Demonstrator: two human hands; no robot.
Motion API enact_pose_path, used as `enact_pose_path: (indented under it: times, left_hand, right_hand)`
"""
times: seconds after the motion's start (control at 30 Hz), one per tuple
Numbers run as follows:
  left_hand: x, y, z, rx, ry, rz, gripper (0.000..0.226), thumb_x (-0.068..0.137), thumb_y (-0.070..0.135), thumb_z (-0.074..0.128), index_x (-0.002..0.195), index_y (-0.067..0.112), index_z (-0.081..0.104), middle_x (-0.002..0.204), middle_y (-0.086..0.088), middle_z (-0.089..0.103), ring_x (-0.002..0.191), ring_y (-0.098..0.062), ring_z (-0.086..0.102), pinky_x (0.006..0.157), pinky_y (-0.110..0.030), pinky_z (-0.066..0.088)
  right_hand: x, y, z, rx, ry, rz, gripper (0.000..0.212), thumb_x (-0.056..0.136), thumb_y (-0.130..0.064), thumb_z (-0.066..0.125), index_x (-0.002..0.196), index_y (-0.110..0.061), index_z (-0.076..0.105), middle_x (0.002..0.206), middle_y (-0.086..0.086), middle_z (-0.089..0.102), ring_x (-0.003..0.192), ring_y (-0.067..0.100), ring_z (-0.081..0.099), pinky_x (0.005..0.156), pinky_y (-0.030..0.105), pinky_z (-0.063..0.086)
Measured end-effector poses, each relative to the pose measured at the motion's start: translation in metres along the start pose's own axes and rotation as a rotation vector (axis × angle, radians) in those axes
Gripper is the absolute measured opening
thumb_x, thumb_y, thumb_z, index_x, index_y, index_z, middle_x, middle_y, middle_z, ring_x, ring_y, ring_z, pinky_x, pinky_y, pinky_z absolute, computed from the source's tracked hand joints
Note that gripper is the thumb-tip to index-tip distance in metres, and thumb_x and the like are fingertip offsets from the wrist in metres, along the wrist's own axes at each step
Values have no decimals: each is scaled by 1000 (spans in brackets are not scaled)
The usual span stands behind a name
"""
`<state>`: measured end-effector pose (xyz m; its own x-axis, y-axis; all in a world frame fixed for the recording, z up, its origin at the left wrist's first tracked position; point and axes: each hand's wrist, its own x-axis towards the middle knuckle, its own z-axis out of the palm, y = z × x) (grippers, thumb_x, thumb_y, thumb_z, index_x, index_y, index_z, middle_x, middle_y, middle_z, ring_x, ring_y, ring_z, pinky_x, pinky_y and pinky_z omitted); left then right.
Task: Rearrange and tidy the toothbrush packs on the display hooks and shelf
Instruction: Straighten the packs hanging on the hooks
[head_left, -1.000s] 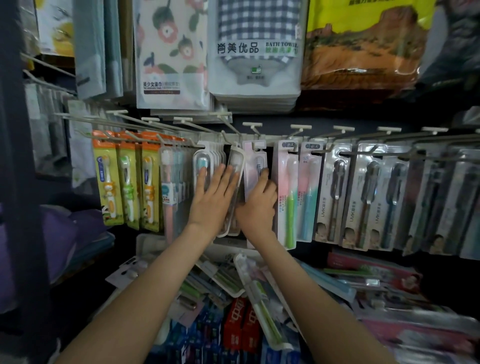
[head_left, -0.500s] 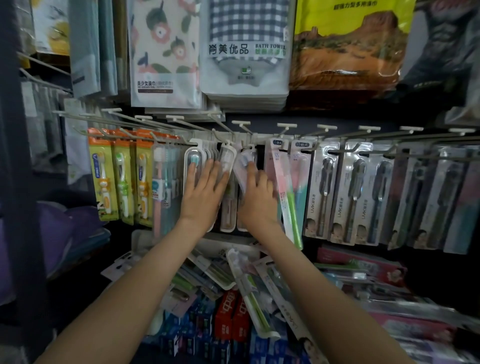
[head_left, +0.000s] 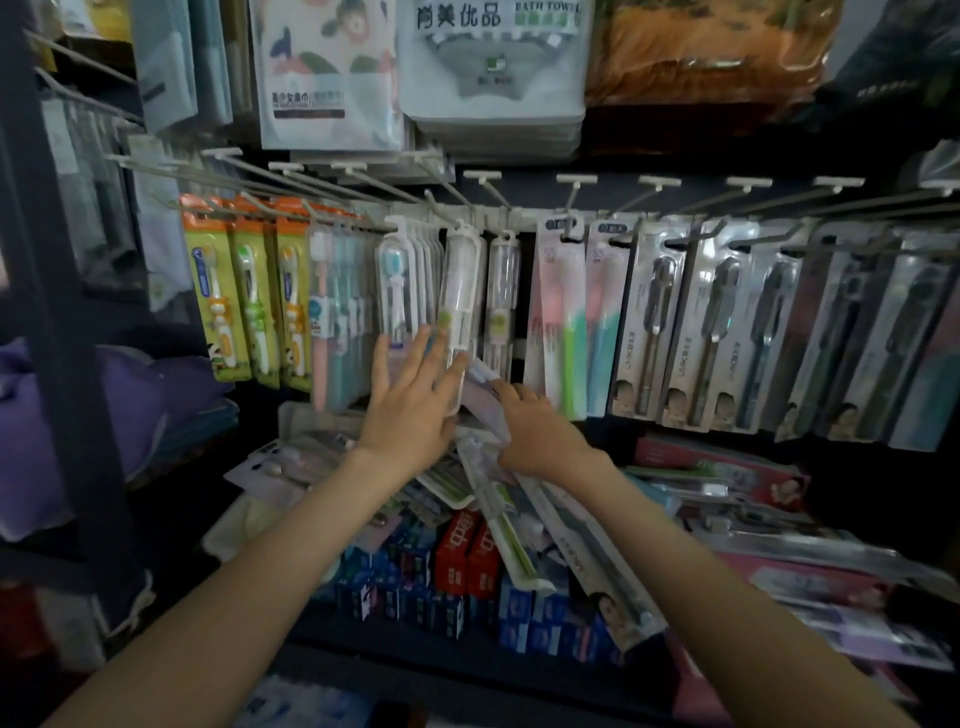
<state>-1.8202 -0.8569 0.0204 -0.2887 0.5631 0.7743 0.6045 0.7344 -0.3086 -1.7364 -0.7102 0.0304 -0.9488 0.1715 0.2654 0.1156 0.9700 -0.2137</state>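
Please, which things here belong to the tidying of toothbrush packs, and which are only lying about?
Job: left hand, pressing the clear toothbrush case; right hand, holding a pale pack; hanging grey toothbrush packs; loose toothbrush packs heaped below.
Lying about: bath towel packs; toothpaste boxes; purple cloth.

Yellow-green kids' toothbrush packs (head_left: 253, 291), orange-topped; red toothpaste boxes (head_left: 467, 558)

Forearms (head_left: 270, 561), left hand (head_left: 410, 410) and right hand (head_left: 537, 434) are bare.

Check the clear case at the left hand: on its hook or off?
On: the case hangs by its tab from a hook.
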Motion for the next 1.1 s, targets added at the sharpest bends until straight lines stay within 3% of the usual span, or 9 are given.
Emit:
enact_pose_path:
  times: [0.13,0.3,0.43,0.53,0.63,0.73,0.87,0.97,1.1]
  left_hand:
    - [-26,12,-2,-84,-83,-25,68,76,29,72,137,13,48,152,-15,30,142,-33,21,109,-52,-15]
    - [-56,30,2,-196,-67,-34,53,80,28,66,130,14,55,142,-16,45,135,-34,37,110,-57,8]
    - [-72,57,-7,-474,-279,-209,42,90,30,55,130,17,50,117,-9,56,108,-29,53,81,-37,46]
    - [-70,73,-5,-649,-430,-390,38,93,40,50,123,18,48,98,-4,62,84,-21,58,58,-29,43]
    - [-64,85,-5,-847,-558,-560,41,90,45,54,118,16,47,93,0,61,73,-13,53,51,-24,39]
    - [-59,93,-7,-971,-631,-638,43,86,42,62,117,16,47,100,-1,59,83,-14,53,60,-24,43]
    - [-55,95,-13,-1228,-624,-764,25,83,25,70,81,28,45,82,10,52,76,-6,52,64,-21,43]
    - [-57,89,-19,-1464,-639,-904,23,82,18,70,96,22,52,92,6,59,83,-6,57,68,-22,47]
    - [-65,66,-29,-1561,-705,-938,34,78,27,75,107,19,60,106,-3,67,99,-20,64,95,-40,49]
  right_hand:
    - [-11,19,16,-36,-69,-6,84,83,-38,64,148,-27,12,147,7,30,131,31,35,99,47,42]
    - [-21,40,19,-97,-109,-15,77,88,-31,60,149,-27,12,150,4,26,132,31,32,100,49,39]
    - [-30,63,21,-153,-84,2,76,88,-29,58,150,-25,13,150,6,27,130,32,33,101,45,35]
    - [-34,76,22,-173,-98,64,70,90,-29,52,150,-25,14,150,8,25,132,31,30,104,43,30]
    - [-39,82,25,-121,-90,67,63,93,-23,47,149,-26,18,153,7,21,137,29,25,109,41,24]
    - [-45,85,31,-77,-30,39,61,94,-21,47,149,-25,20,154,8,22,138,29,25,110,40,23]
    - [-54,84,38,-26,45,1,57,95,-23,47,148,-19,26,150,12,29,135,32,31,110,41,27]
    - [-59,70,41,56,162,-56,52,92,-19,53,141,-11,39,141,15,42,129,33,40,105,40,33]
    - [-58,40,42,261,184,-75,48,94,-22,54,138,-9,43,137,14,47,126,28,43,103,31,32]
